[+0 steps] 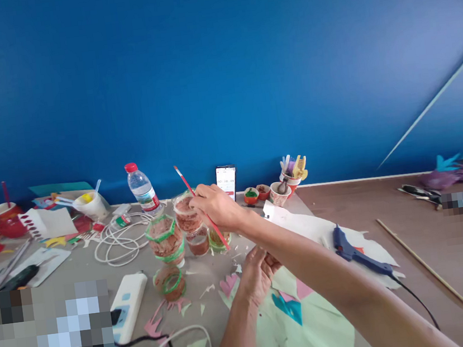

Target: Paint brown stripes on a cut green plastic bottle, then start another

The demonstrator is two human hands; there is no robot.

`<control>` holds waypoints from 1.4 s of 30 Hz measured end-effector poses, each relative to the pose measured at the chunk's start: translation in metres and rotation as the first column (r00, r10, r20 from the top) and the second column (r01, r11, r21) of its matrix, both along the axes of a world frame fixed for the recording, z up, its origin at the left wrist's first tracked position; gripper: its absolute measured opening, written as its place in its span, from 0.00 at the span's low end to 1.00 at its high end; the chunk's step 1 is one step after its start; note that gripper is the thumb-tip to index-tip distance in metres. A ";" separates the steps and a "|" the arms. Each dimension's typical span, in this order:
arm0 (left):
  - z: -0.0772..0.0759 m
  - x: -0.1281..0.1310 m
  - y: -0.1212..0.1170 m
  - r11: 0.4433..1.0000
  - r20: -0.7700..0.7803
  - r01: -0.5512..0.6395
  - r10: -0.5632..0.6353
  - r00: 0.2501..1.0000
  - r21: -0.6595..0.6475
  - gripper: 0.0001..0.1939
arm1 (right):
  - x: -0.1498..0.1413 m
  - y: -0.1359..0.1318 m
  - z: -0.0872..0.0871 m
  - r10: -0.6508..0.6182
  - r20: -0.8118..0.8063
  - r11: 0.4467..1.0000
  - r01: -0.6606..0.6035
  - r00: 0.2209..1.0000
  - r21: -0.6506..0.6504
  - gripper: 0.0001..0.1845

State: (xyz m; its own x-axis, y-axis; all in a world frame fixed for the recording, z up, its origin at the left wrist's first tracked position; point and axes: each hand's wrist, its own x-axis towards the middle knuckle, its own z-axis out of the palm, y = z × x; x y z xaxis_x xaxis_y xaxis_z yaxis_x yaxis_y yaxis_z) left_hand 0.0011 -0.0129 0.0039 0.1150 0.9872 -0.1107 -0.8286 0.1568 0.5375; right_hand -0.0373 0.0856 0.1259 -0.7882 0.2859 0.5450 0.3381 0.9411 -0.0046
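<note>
My right hand is closed around a red paintbrush, which slants with its bristle end up and to the left. The hand is beside a brown-painted clear plastic cup; touching or apart, I cannot tell. Around it stand a green-rimmed brown container, a smaller brown cup and a green-edged cup. Low over pale green paper, my left hand has its fingers curled together. My right forearm covers part of it, and anything inside it is hidden.
A glue gun lies at right near a thin wooden stick. Behind are a phone, small paint cups and a water bottle. A power strip, cables and paper scraps spread at left, where another person is blurred out.
</note>
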 end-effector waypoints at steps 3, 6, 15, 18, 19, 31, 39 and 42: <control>-0.004 0.000 0.003 1.000 0.015 0.006 -0.006 1.000 0.005 0.17 | 0.001 -0.001 0.005 -0.004 0.004 1.000 0.004 1.000 0.000 0.10; -0.006 0.000 0.003 1.000 0.023 0.010 -0.010 1.000 0.010 0.17 | 0.004 -0.003 0.010 0.000 0.003 1.000 0.000 1.000 0.001 0.10; -0.004 0.000 0.002 1.000 0.015 0.002 -0.002 1.000 -0.010 0.15 | 0.007 -0.007 0.003 0.022 0.006 0.999 -0.023 1.000 0.030 0.12; -0.003 0.000 0.001 1.000 0.010 0.004 -0.004 1.000 -0.009 0.16 | 0.006 -0.005 -0.001 0.010 0.001 0.999 -0.010 1.000 0.045 0.10; -0.003 0.000 0.001 1.000 0.008 0.003 -0.003 1.000 -0.009 0.17 | 0.005 -0.004 -0.002 0.010 0.004 0.999 -0.011 1.000 0.048 0.10; -0.003 0.000 0.002 1.000 0.005 0.012 -0.012 1.000 0.001 0.16 | 0.009 -0.007 0.000 -0.003 0.012 0.999 0.003 1.000 0.034 0.10; -0.005 0.000 0.001 1.000 -0.001 -0.005 0.005 1.000 0.018 0.16 | 0.012 -0.006 0.000 0.015 -0.052 1.000 -0.015 0.999 -0.004 0.09; -0.007 0.000 0.002 1.000 0.000 0.001 -0.001 1.000 0.031 0.17 | 0.019 -0.007 0.003 0.014 -0.153 0.999 -0.021 0.988 -0.045 0.11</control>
State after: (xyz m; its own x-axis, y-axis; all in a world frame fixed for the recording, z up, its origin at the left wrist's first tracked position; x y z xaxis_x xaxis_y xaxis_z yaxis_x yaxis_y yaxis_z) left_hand 0.0008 -0.0111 -0.0026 0.1158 0.9900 -0.0802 -0.8284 0.1408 0.5422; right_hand -0.0180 0.0786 0.1288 -0.7021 0.3005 0.6455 0.3138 0.9444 -0.0983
